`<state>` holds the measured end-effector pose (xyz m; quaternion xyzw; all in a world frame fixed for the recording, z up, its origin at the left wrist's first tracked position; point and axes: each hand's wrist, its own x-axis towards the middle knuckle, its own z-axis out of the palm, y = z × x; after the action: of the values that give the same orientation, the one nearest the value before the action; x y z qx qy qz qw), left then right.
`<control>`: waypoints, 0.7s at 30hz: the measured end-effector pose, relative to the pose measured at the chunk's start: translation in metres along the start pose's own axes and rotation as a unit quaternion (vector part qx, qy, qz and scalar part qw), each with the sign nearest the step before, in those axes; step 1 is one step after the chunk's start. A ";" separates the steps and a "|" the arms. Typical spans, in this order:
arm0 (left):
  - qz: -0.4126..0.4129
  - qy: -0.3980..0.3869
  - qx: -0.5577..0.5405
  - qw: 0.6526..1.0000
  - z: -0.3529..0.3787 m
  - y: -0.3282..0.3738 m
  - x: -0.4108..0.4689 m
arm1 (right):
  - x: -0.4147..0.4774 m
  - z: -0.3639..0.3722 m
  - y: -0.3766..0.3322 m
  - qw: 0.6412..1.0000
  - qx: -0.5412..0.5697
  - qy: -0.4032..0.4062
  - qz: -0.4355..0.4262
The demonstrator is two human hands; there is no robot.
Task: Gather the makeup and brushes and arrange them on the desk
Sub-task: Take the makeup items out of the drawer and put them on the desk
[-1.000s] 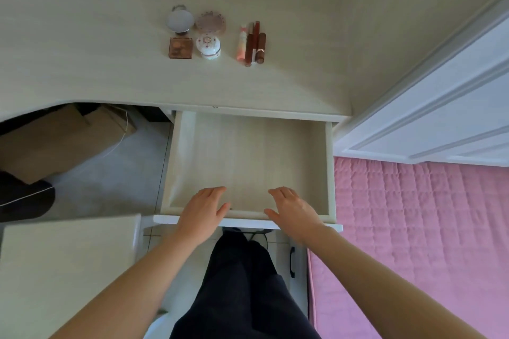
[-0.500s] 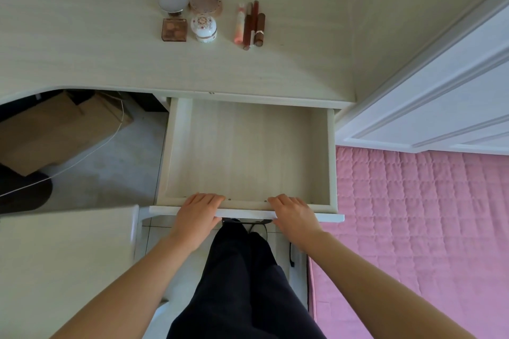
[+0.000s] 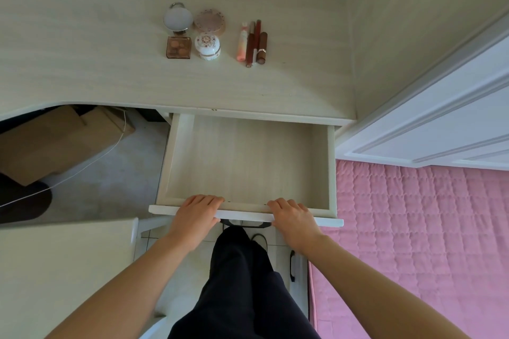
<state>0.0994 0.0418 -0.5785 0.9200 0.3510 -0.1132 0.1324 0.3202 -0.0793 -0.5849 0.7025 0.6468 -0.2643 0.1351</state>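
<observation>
Two hands hold the front rim of the open drawer (image 3: 332, 168). The left hand (image 3: 197, 219) is at 7 o'clock of the drawer and the right hand (image 3: 293, 220) at 5 o'clock, well apart. Each hand's fingers lie close together, bent over the top of the rim with the tips on its inner side. The left thumb lies against the rim's outer face; the right thumb cannot be made out.

All the makeup sits on the desk (image 3: 82, 49), at 12 o'clock from the drawer, in two groups. One group forms a square: a white disc (image 3: 178, 18) at 10 o'clock, a pink compact (image 3: 209, 21) at 2, a palette (image 3: 178, 47) at 8 and a jar (image 3: 207, 46) at 4, each just beside its neighbours. At 3 o'clock of that square, a pink tube (image 3: 242, 41), two brown pencils (image 3: 250, 45) and a lipstick (image 3: 262, 47) lie side by side, their lengths running 12 to 6.

A box (image 3: 55, 140) stands under the desk at 9 o'clock of the drawer, with a cable (image 3: 82, 170) across the floor. A pink quilt (image 3: 413, 228) lies at 4 o'clock, a white door (image 3: 440, 118) at 2 and dark trousers (image 3: 242, 283) at 6.
</observation>
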 end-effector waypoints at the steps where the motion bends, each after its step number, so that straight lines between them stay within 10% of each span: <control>1: 0.003 0.005 0.003 1.000 -0.002 -0.002 0.005 | 0.004 -0.003 0.001 1.000 0.000 0.002 0.001; 21: 0.017 0.072 -0.013 0.997 -0.032 -0.032 0.109 | 0.080 -0.064 0.042 0.996 0.007 0.083 0.031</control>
<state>0.1604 0.1423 -0.5865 0.9297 0.3457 -0.0397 0.1207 0.3763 0.0163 -0.5820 0.7429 0.6317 -0.2050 0.0839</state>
